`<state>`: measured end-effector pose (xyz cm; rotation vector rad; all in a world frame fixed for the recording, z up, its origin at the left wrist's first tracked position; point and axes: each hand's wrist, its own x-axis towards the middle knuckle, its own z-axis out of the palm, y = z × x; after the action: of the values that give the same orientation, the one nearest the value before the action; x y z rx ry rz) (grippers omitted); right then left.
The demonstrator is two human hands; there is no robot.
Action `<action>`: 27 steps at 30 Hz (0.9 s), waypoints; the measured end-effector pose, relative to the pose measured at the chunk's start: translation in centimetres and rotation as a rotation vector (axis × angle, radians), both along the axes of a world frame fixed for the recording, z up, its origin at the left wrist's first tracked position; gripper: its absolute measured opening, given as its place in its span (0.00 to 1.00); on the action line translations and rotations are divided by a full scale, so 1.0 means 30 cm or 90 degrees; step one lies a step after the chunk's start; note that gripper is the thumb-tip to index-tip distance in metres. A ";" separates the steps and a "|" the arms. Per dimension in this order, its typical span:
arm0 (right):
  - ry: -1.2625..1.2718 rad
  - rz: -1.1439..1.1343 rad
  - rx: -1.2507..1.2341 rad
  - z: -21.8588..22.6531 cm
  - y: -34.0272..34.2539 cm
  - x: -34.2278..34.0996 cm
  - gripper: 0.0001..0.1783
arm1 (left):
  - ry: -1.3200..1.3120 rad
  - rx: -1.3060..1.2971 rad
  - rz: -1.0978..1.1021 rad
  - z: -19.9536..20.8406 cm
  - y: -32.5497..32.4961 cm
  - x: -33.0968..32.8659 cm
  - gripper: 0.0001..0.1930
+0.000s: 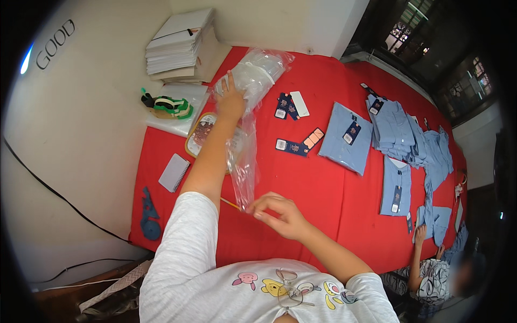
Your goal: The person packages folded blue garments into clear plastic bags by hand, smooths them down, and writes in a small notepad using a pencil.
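Note:
My left hand (230,99) lies with its fingers spread on a bundle of clear plastic bags (258,75) at the far side of the red-covered table. One clear plastic bag (243,167) stretches from under that hand toward me. Its near end is at the fingertips of my right hand (283,215), which are pinched together and appear to grip it. Beneath my left forearm is a shallow, yellow-rimmed container (200,134) with small reddish-brown items in it, partly hidden by the arm and plastic. A thin orange stick, perhaps a pencil (230,203), lies beside the bag's near end.
Navy tags (291,146) lie mid-table. Blue folded shirts (396,129), one bagged (346,137), fill the right, where another person (431,274) handles blue cloth. At left are a paper stack (180,48), a green tape dispenser (175,107), a notepad (174,173) and a blue item (149,215).

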<state>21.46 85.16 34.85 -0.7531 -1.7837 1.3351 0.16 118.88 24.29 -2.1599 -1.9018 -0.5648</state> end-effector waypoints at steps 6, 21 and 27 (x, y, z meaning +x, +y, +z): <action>0.490 -0.323 -0.401 -0.097 -0.210 0.434 0.07 | -0.413 0.137 -0.222 0.102 -0.093 -0.088 0.19; 0.638 -0.672 -0.385 -0.276 -0.791 0.929 0.11 | -0.105 -0.105 -0.662 0.062 -1.323 0.820 0.29; 0.585 -1.002 -0.378 -0.428 -1.144 1.281 0.15 | -0.074 -0.217 -0.720 0.049 -1.604 0.977 0.17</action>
<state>59.88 50.83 22.01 -1.1537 0.1730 0.7284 29.48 70.76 25.75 -3.3790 -0.6396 -0.5340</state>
